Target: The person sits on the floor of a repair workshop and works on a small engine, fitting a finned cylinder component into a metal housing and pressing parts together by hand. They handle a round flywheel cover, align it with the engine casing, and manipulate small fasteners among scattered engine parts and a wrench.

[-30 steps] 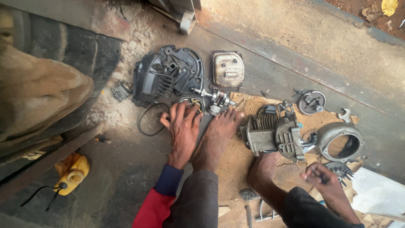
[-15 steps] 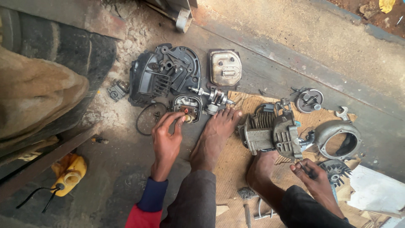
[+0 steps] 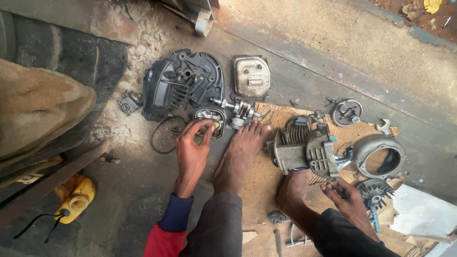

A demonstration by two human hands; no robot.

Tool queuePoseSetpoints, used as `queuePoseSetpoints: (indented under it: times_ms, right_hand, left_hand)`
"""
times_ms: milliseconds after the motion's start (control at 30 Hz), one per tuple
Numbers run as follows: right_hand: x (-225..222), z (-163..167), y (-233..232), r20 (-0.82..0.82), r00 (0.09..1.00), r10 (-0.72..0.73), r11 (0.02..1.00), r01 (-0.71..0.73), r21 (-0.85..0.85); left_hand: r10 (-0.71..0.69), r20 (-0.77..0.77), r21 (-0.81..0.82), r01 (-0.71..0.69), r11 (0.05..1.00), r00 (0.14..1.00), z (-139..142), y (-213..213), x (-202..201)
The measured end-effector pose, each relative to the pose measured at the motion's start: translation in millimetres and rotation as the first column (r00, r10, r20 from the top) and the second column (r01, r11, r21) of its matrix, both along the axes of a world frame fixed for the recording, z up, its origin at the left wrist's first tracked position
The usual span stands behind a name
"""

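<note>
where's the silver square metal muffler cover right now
In the head view, the silver square metal muffler cover lies at upper centre, right of the black plastic engine housing, above the crankshaft.

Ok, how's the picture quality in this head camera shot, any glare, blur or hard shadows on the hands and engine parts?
Head view: soft, even daylight with only faint shadows under the left hand and the engine block; mild shine on the metal muffler cover, not blown out; centre sharp, no motion blur on the right hand; wide lens bends the edges, and the left side falls dark.

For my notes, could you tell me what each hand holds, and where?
The left hand pinches the small engine part by its near rim. The right hand grips a thin tool; the hold is unclear.
</note>
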State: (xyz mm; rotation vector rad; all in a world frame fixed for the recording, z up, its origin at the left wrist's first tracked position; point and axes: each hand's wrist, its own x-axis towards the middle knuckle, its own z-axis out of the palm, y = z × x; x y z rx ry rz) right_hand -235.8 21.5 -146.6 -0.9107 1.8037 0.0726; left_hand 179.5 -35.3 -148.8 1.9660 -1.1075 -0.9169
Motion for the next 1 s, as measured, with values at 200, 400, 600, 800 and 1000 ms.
queuePoseSetpoints:
  times_ms: [200, 400, 600, 800, 1000]
  right_hand:
    - [1, 1, -1, 0.022, 1.0, -0.019, 0.999, 0.02, -0.026]
    - [1, -3, 2, 0.068, 0.997, -0.041, 0.998, 0.045, -0.049]
    - [3, -3, 2, 0.064, 0.998, -0.007, 0.997, 0.011, -0.072]
    - [5, -1, 1, 0.026, 1.0, 0.016, 0.998, -0.015, -0.059]
    - [2, -2, 0, -0.004, 0.999, 0.051, 0.996, -0.051, -0.077]
  left_hand:
    - [-0.003, 0.091, -0.032, 0.006, 0.999, 0.996, 4, 1, 5]
    - [-0.019, 0.319, -0.176, 0.078, 0.981, 0.947, 13, -13, 14]
    - [-0.003, 0.646, -0.043, 0.041, 0.998, 0.764, 13, -46, 47]
    - [-0.097, 0.557, 0.189, -0.011, 0.982, 0.824, 11, -66, 62]
    - [0.005, 0.438, 0.182, -0.094, 0.979, 0.899, 18, -58, 81]
